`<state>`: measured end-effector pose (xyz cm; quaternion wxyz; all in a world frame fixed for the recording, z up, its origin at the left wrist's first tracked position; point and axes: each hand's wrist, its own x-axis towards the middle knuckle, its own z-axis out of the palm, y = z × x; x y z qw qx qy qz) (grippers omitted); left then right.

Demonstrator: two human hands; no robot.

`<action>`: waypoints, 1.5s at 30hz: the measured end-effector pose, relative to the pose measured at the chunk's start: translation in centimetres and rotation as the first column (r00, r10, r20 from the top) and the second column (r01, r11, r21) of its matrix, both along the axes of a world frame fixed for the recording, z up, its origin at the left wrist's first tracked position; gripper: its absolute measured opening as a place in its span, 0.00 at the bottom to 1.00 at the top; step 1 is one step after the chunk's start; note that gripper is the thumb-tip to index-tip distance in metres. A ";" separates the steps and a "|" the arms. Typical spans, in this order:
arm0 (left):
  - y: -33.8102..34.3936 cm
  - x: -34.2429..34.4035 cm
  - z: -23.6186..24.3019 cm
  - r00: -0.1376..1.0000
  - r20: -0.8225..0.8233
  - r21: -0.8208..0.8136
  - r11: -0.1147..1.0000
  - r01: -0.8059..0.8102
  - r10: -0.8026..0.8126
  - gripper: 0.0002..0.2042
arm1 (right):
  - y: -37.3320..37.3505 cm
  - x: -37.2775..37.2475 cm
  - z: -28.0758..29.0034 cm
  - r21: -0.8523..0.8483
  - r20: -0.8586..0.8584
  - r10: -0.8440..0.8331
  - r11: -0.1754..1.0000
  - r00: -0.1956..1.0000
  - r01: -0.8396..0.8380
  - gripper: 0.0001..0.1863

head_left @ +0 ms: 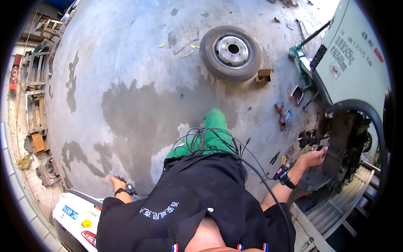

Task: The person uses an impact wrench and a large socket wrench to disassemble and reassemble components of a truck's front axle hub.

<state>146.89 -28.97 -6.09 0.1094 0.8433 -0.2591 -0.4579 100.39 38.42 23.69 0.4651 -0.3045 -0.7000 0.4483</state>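
Observation:
My right hand (312,158) is stretched out beside the exposed wheel area of a pale green truck (350,63). Its fingers are closed, with something small and dark at their tips that I cannot make out. Dirty dark machinery (346,140) lies just beyond that hand. My left hand (119,183) hangs low at my other side, near the white car (77,214); its fingers look dark and are too small to read. Each wrist wears a black strap with a small device, and cables (201,145) run from them across my waist.
A wheel with tyre (232,52) lies flat ahead, beside an open cardboard box (265,76). Toward the truck are a green floor jack (301,65), a red cordless power tool (282,115) and pliers (274,158). Metal frames (35,101) line the left wall.

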 end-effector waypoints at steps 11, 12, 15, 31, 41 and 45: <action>-15.2 -32.5 -4.6 0.887 0.106 0.062 0.894 0.445 -0.449 0.10 | -18.5 -31.6 -8.0 0.041 0.085 0.059 0.997 0.995 -0.063 0.18; -16.7 -37.5 -4.1 0.864 0.148 0.093 0.877 0.471 -0.480 0.10 | -21.3 -35.7 -9.0 0.028 0.141 0.035 0.999 0.989 -0.039 0.19; -21.9 -49.5 -3.4 0.796 0.195 0.107 0.819 0.564 -0.573 0.14 | -28.4 -48.4 -10.2 0.068 0.175 0.081 0.993 0.981 -0.094 0.20; -53.9 -87.5 -7.9 0.880 0.015 0.262 0.851 0.455 -0.475 0.12 | -53.1 -83.5 -5.0 0.283 0.202 -0.122 0.957 0.972 0.061 0.22; -62.4 -141.9 -5.0 0.364 -0.083 -0.192 0.373 0.908 -0.928 0.15 | -52.0 -95.2 -6.5 0.196 0.115 -0.363 0.921 0.925 0.337 0.20; -58.2 -159.5 -5.5 0.224 -0.044 -0.249 0.228 0.941 -0.974 0.16 | -49.0 -103.2 -9.0 0.115 0.207 -0.468 0.884 0.859 0.454 0.22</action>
